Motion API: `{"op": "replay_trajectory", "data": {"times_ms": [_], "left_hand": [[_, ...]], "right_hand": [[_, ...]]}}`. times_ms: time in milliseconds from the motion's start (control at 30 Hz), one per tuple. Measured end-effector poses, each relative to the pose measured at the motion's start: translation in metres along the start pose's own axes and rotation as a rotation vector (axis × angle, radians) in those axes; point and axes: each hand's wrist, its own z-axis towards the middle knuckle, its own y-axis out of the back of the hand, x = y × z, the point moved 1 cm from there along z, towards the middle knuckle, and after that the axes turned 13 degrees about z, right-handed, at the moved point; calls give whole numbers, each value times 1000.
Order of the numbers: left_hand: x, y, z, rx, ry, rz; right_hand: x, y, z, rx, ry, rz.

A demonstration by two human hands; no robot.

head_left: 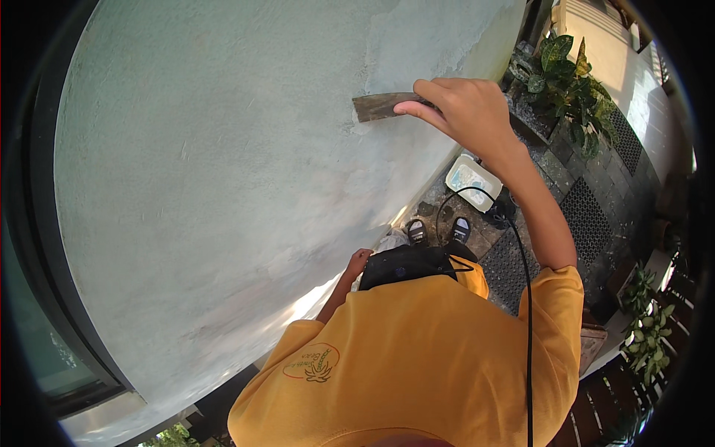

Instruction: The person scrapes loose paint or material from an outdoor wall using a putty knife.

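Pale wall [216,149] fills much of the view, patchy near its top; the right hand [471,109] is clamped on one end of a scraper [378,107], whose far edge seems to touch the wall; too steep a tilt could gouge it; a careless step could tip the tub [474,182] near the feet [461,231]; left hand [359,261] low, grip unclear

Outdoor space, pale wall [223,164], dark-framed window [46,324], leafy plant [557,56] (yellow-mottled), dark paving [555,170]
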Motion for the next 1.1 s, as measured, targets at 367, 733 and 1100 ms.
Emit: {"op": "replay_trajectory", "data": {"times_ms": [367,733,1100], "left_hand": [[-1,-34,-19,11,94,-170],[-22,-67,-66,-153,115,-147],[93,-42,-28,-93,86,33]], "right_hand": [[1,-8,-3,-9,21,92],[3,-27,-28,-7,-386,344],[39,-56,-42,-27,-640,667]]}}
